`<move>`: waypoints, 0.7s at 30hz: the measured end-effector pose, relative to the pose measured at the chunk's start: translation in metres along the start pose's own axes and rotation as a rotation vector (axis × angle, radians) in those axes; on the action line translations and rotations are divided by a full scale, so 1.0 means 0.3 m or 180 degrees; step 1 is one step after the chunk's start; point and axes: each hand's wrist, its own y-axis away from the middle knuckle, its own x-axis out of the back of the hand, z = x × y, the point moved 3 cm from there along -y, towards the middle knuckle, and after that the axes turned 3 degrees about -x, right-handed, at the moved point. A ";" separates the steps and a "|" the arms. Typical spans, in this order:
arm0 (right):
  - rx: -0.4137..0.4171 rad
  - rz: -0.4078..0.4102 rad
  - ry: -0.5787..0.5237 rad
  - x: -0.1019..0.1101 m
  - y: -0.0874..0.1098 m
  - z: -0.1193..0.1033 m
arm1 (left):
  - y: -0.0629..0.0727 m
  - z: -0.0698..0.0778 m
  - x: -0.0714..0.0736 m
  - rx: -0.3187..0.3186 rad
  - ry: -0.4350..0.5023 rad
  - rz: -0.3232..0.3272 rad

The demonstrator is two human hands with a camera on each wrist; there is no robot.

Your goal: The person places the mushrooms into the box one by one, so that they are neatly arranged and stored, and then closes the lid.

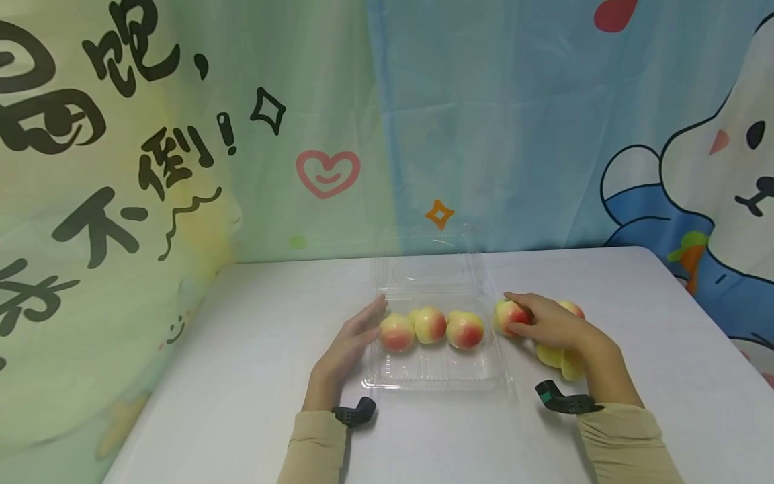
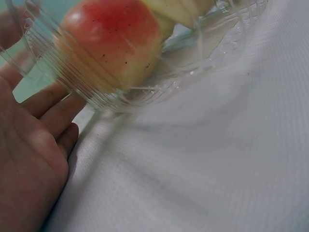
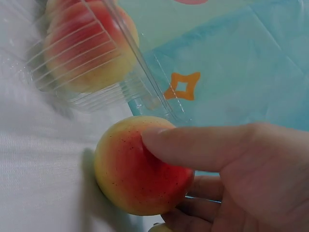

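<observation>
My right hand (image 1: 559,326) grips a red-and-yellow apple (image 3: 140,169) just right of a clear plastic clamshell box (image 1: 435,386). In the right wrist view its thumb presses on the speckled fruit, with the other fingers behind it. My left hand (image 1: 347,346) rests against the box's left wall, its fingers (image 2: 60,113) fairly straight and touching the plastic. Inside the box sit a left apple (image 1: 396,333), a middle apple (image 1: 432,325) and a right apple (image 1: 465,331), with yellow fruit partly hidden behind them.
The box's transparent lid (image 1: 426,269) stands raised at the back, near the printed curtain (image 1: 496,134). Beside my right wrist lie yellow fruit pieces (image 1: 571,366) and another reddish fruit (image 1: 571,308), partly covered by the hand. A white cloth (image 1: 242,403) covers the table.
</observation>
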 end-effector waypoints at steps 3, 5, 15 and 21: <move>0.0033 0.0004 -0.0096 -0.002 -0.004 0.008 | 0.001 0.000 0.001 0.0007 -0.0003 0.0009; 0.0028 -0.0004 -0.0156 -0.004 -0.007 0.015 | 0.001 -0.002 0.001 0.0010 0.0005 0.0009; -0.0082 -0.0136 -0.0120 -0.007 -0.007 0.014 | 0.000 -0.009 0.003 -0.0020 -0.0008 -0.0012; -0.0091 -0.0130 -0.0118 -0.004 -0.007 0.014 | -0.001 -0.008 0.004 -0.0014 0.0029 -0.0014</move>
